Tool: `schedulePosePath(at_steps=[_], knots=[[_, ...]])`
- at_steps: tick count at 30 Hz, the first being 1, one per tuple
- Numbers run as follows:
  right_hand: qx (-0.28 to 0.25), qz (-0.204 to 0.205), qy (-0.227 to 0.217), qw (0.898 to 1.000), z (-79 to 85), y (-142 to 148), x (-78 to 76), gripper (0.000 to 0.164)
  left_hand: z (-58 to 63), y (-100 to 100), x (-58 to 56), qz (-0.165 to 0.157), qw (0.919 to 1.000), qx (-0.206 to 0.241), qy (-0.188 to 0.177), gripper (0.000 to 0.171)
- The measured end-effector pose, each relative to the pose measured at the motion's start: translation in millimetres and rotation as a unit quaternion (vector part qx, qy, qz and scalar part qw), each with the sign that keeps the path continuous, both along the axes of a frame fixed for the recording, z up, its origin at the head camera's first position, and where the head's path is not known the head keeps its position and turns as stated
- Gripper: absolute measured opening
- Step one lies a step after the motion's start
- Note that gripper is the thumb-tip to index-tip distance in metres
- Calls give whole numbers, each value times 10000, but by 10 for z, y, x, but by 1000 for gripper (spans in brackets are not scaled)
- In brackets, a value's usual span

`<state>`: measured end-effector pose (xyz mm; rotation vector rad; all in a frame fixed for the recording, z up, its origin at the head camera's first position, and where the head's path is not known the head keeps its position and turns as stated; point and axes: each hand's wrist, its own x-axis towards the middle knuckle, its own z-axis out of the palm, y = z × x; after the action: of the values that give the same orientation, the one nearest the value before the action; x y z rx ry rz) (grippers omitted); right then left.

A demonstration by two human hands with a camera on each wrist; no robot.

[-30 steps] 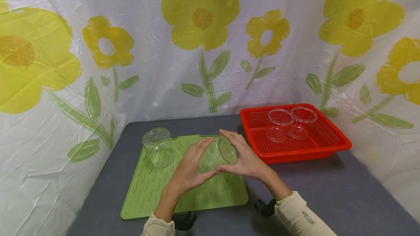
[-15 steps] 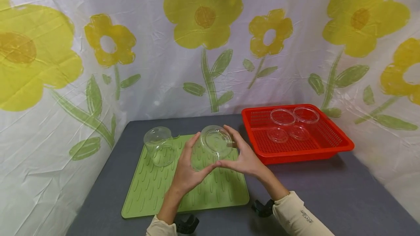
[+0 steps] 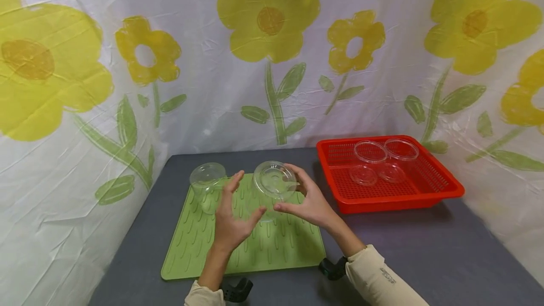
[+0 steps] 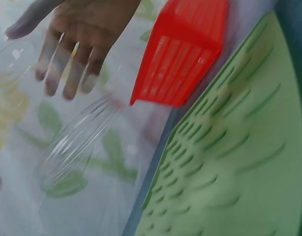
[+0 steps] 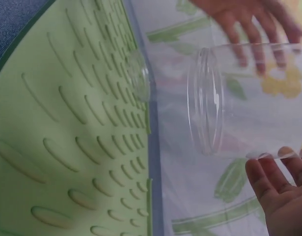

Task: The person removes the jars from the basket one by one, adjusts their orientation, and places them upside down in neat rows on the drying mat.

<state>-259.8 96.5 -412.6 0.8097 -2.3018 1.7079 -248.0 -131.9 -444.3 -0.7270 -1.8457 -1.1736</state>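
Clear jar (image 3: 274, 181): raised mouth-down above the green ridged mat (image 3: 182, 259) | Right hand (image 3: 311, 203): fingers and thumb gripping the jar | Left hand (image 3: 231, 225): fingers spread beside it, holding nothing | Advice: one-handed hold probably needs even pressure, rim level, apart from second jar (image 3: 207, 178)

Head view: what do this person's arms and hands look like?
The left sleeve and right sleeve are cream, the right bearing a small dark marking, unreadable. Blocky black devices sit at both wrists. The left hand and right hand are bare.
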Motion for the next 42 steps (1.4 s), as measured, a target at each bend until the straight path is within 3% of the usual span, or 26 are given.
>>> schedulePosePath(at_steps=[2,4,6,8,11,13,17,19,22,25,27,31,33,35,42], knots=[[-3,-98,-45,9999,-4,-27,-7,93,3,-105,-38,408,9964,360,652,73],[-17,-192,-74,9998,-19,-52,-24,93,8,-228,-81,808,9869,793,1147,62],[30,-324,-86,9994,-39,-74,-48,94,10,-365,-127,1117,9765,1218,1386,45],[77,-463,-97,9989,-65,-97,-78,94,4,-511,-165,1322,9705,1520,1328,31],[142,-672,-152,9975,-108,-128,-126,96,-33,-720,-200,1626,9684,1686,850,22],[173,-754,-246,9967,-137,-149,-158,97,-92,-841,-199,1846,9694,1589,317,24],[246,-835,-490,9950,-172,-192,-217,98,-245,-1015,-159,2068,9665,1095,-1056,30],[253,-854,-571,9944,-167,-221,-245,98,-306,-1076,-137,2073,9584,745,-1813,35],[274,-878,-588,9940,-150,-276,-300,97,-357,-1156,-116,2084,9353,171,-2856,44],[312,-919,-583,9936,-142,-338,-362,96,-379,-1233,-104,2151,9036,-445,-3678,54],[340,-946,-633,9929,-151,-379,-404,97,-392,-1284,-85,2124,8746,-879,-4268,59],[435,-992,-809,9908,-196,-447,-475,100,-435,-1352,-41,1833,8089,-1708,-5319,69],[504,-1005,-870,9898,-232,-477,-512,101,-458,-1367,-17,1650,7886,-1963,-5589,71],[509,-1002,-893,9896,-263,-508,-547,102,-477,-1370,-3,1567,7814,-2089,-5668,70],[454,-1052,-970,9887,-363,-631,-619,102,-494,-1352,29,1636,7813,-2119,-5639,69]])
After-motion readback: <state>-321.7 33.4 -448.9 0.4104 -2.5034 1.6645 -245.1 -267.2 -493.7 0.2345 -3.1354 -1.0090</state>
